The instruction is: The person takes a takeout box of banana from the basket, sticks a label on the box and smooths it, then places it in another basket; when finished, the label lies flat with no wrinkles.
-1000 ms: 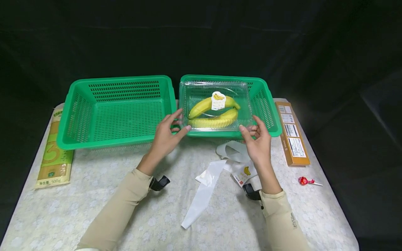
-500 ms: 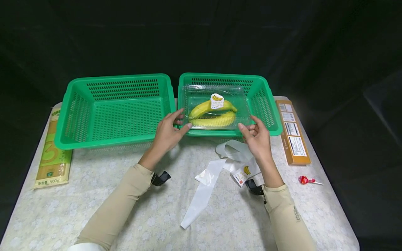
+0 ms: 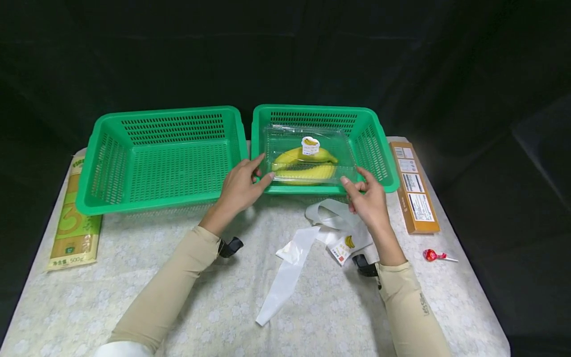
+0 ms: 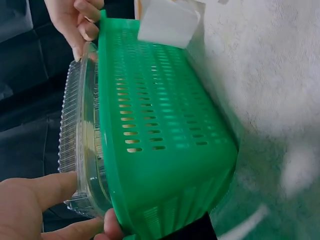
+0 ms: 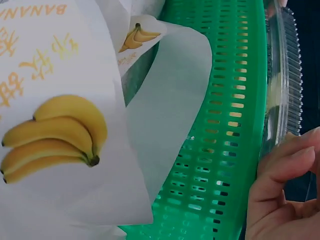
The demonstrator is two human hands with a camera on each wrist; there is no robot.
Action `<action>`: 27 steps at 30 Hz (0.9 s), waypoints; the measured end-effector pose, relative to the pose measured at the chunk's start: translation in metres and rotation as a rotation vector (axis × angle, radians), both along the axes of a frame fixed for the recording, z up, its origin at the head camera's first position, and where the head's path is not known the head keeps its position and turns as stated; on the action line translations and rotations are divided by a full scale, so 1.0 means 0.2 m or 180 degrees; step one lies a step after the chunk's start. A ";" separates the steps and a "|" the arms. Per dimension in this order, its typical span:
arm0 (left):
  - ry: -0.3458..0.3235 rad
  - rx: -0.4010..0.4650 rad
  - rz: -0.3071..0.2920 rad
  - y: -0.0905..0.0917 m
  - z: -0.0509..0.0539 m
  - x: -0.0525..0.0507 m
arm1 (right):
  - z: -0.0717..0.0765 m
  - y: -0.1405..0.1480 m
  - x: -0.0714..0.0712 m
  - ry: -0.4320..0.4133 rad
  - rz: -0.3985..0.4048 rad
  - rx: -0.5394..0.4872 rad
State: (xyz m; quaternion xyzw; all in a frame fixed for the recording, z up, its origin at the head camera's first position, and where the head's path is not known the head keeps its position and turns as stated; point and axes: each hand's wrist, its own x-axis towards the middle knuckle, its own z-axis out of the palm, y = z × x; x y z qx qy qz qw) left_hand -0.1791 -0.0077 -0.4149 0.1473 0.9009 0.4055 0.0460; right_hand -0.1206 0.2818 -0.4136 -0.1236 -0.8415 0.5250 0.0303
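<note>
A clear plastic clamshell box (image 3: 327, 141) with bananas (image 3: 308, 171) inside and a banana label (image 3: 310, 145) on its lid is over the right green basket (image 3: 379, 124). My left hand (image 3: 243, 186) pinches its near left corner, thumb on the lid and fingers lower at the side. At the near right corner, my right hand (image 3: 368, 198) holds it the same way. The left wrist view shows the box's ridged side (image 4: 72, 120) just above the basket rim, with my left thumb and fingers around its end. Part of the right hand (image 5: 285, 195) shows beside the box in the right wrist view.
Left of it stands another green basket (image 3: 178, 168). A yellow-green noodle-like packet (image 3: 73, 218) lies far left. An orange box (image 3: 415, 188) and a red lollipop (image 3: 430, 255) lie right. A white label strip (image 3: 285, 277) with banana prints trails across the table in front.
The clamshell box has come down into the right basket's opening, its far edge sinking below the basket's back rim. Both hands keep hold of the near corners and have hardly shifted.
</note>
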 end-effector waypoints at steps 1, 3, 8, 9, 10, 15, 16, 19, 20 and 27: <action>0.0035 -0.0049 -0.0001 0.00 0.00 0.00 | 0.00 0.00 0.00 -0.0012 0.0007 0.0043; 0.0120 -0.0153 -0.0001 0.01 0.00 0.00 | -0.01 0.01 0.00 -0.0011 0.0014 0.0141; 0.0223 -0.0328 0.0000 0.03 -0.02 0.00 | -0.02 0.02 -0.01 0.0016 0.0000 0.0391; 0.0223 -0.0340 0.0004 0.03 -0.02 0.00 | -0.02 0.02 -0.01 0.0007 -0.0001 0.0410; 0.0222 -0.0348 0.0009 0.04 -0.02 0.00 | -0.02 0.02 -0.01 -0.0006 0.0010 0.0431; 0.0256 -0.0374 -0.0005 0.04 -0.02 0.00 | 0.00 0.02 -0.02 -0.0119 0.0034 0.0649; 0.0274 -0.0382 -0.0012 0.04 -0.02 0.00 | 0.00 0.02 -0.02 -0.0147 0.0034 0.0719; 0.0336 -0.0389 -0.0016 0.04 -0.03 0.00 | 0.02 0.02 -0.03 -0.0237 0.0041 0.0872; 0.0356 -0.0388 -0.0017 0.04 -0.03 0.00 | 0.02 0.02 -0.03 -0.0261 0.0042 0.0896; 0.0407 -0.0418 -0.0039 0.03 -0.04 0.01 | 0.02 0.02 -0.03 -0.0272 0.0002 0.0868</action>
